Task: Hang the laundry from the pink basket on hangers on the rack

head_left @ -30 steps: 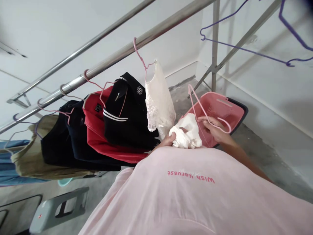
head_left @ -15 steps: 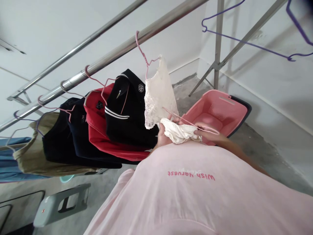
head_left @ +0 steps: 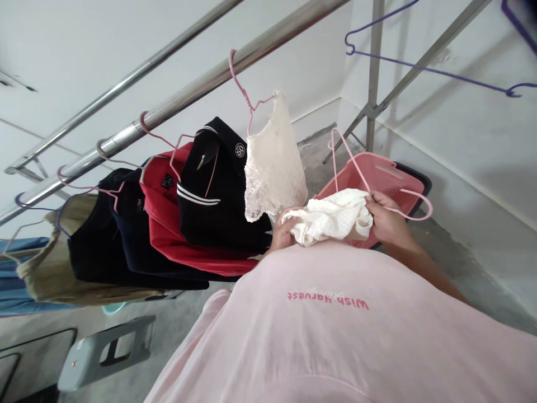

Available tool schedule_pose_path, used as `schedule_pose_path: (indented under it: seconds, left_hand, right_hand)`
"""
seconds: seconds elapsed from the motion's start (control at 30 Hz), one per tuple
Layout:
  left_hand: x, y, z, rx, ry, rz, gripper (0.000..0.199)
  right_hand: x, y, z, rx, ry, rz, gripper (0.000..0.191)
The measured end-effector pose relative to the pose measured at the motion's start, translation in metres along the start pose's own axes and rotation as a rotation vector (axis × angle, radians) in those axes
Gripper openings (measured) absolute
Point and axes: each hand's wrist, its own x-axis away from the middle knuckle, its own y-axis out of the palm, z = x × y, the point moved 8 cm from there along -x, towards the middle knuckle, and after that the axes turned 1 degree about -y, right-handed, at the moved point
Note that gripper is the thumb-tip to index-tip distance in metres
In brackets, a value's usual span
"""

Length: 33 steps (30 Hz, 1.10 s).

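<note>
A bunched white garment [head_left: 329, 217] is stretched between my two hands, close in front of my pink shirt. My left hand [head_left: 284, 230] is closed on its left end. On the other end, my right hand [head_left: 388, 215] grips the cloth together with a pink clothes hanger [head_left: 361, 168], whose hook sticks out to the right. The hanger's triangle stands up behind the cloth. Just beyond my left hand, a white lace top [head_left: 274, 159] hangs from a pink hanger on the metal rail. Folds hide the garment's full shape and some of my fingers.
A metal rail [head_left: 188, 92] crosses at the upper left, carrying a black collared shirt [head_left: 205, 184], a red garment [head_left: 161, 215] and several others. A pink basket [head_left: 377, 165] stands on the floor behind my right hand. Purple hangers [head_left: 428, 71] hang upper right; a grey stool [head_left: 90, 358] stands lower left.
My right hand has moved right, spreading the white garment wider. The pink hanger has turned, its triangle now upright behind the cloth and its hook pointing right. My left hand stays on the cloth.
</note>
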Motion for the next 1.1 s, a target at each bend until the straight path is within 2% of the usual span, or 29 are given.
schedule_pose_path:
  seconds: [0.1,0.17,0.23,0.33,0.4,0.5,0.6,0.73,0.87,0.97,1.1]
  left_hand:
    - [-0.003,-0.002,0.009,-0.176,0.124,-0.022,0.010]
    - [-0.005,-0.006,0.014,-0.268,0.170,0.011,0.007]
    - [-0.005,-0.009,0.019,-0.377,0.210,0.057,0.009]
    - [-0.005,-0.009,0.027,-0.552,0.239,0.086,0.021]
    - [-0.006,-0.004,0.027,-0.635,0.229,0.054,0.026]
    - [-0.013,0.008,0.012,-0.679,0.138,-0.102,0.028]
    - [-0.022,0.017,-0.007,-0.584,0.040,-0.195,0.039]
    - [-0.031,0.020,-0.016,-0.338,-0.065,-0.179,0.059]
    - [-0.030,0.023,-0.025,-0.057,-0.331,-0.151,0.071]
    - [-0.028,0.024,-0.027,0.043,-0.434,-0.130,0.071]
    - [-0.030,0.021,-0.026,0.111,-0.495,-0.085,0.049]
  right_hand:
    - [0.000,-0.002,-0.013,-0.055,-0.049,0.063,0.028]
    - [0.001,-0.005,-0.021,-0.064,-0.084,0.100,0.030]
    - [0.002,-0.007,-0.024,-0.063,-0.101,0.117,0.031]
    - [0.004,-0.002,-0.024,-0.045,-0.086,0.079,0.029]
    - [0.006,0.005,-0.023,-0.028,-0.062,0.028,0.028]
    - [0.007,0.021,-0.022,-0.005,-0.025,-0.046,0.027]
    - [0.009,0.042,-0.025,0.055,0.004,-0.168,0.025]
    - [0.017,0.068,-0.034,0.202,-0.008,-0.372,0.025]
    - [0.023,0.075,-0.042,0.393,-0.044,-0.452,0.027]
    - [0.024,0.075,-0.044,0.497,-0.045,-0.492,0.030]
    - [0.012,0.067,-0.050,0.652,-0.148,-0.460,0.029]
